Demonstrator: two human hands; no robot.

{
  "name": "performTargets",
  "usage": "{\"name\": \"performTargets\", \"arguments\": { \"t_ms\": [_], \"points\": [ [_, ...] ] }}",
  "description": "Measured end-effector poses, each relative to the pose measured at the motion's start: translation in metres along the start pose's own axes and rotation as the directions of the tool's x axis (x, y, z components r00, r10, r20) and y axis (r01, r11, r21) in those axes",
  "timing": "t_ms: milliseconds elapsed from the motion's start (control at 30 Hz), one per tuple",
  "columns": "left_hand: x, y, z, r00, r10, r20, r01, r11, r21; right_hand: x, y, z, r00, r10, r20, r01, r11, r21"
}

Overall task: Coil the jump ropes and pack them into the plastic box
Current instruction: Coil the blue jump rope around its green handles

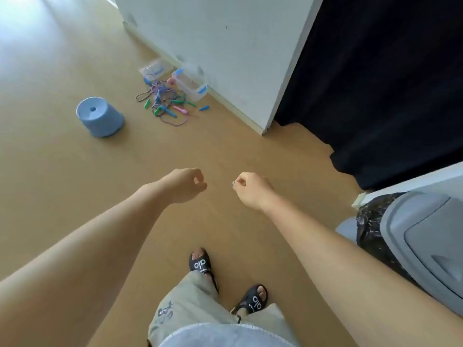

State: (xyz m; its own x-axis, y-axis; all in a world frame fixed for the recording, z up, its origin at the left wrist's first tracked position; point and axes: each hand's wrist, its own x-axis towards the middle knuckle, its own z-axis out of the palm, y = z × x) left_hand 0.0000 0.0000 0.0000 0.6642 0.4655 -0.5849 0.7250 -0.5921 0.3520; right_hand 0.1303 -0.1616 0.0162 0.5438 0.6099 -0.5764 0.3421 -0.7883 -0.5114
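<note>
Bright daylight washing in from upper left, pale glare on floor (30, 33), soft overall blur, wide-angle bending at edges

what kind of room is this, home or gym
Most likely a room in a home, not a gym: a tan floor with a white wall, a lidded bin with a black liner, and a blue plastic stool beside the tangled jump ropes.

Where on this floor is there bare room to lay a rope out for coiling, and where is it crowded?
Bare floor lies between the hands and the tangled jump ropes, and to the left of the blue stool. It is crowded by the wall, where the ropes touch the plastic box and its lid. The bin blocks the right.
</note>
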Motion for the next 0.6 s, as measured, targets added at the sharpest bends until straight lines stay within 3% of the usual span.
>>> {"name": "performTargets", "arguments": {
  "t_ms": [233,600],
  "points": [
    [0.016,-0.091,-0.077,0.994,-0.078,-0.077,0.074,0.996,-0.057,0.060,-0.101,0.042,0.999,-0.019,0.035,0.018,1.000,0.013],
    [0.088,-0.161,-0.168,0.991,-0.121,-0.057,0.113,0.985,-0.134,0.197,-0.209,0.044,0.995,-0.001,0.096,-0.002,0.999,0.034]
  ]
}}
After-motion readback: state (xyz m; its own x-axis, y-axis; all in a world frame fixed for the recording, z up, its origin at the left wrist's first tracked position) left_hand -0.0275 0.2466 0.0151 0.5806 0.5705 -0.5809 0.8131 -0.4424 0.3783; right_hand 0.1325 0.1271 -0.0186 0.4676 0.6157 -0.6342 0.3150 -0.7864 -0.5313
